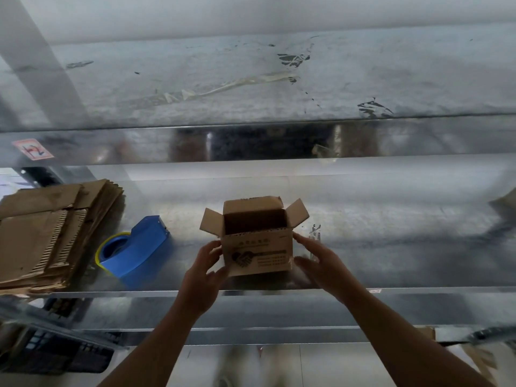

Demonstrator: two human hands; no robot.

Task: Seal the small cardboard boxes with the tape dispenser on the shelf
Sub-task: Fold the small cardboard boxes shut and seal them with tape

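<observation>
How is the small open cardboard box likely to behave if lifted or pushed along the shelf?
The small cardboard box is probably light: its interior looks empty. Its thin walls and loose flaps would likely flex under a squeeze. Flat-bottomed on the smooth metal shelf, it should slide rather than roll.

Small print on box [258, 254] illegible

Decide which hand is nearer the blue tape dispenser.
Left. The left hand holds the box on its left side, beside the tape dispenser; the right hand touches its far side.
</observation>
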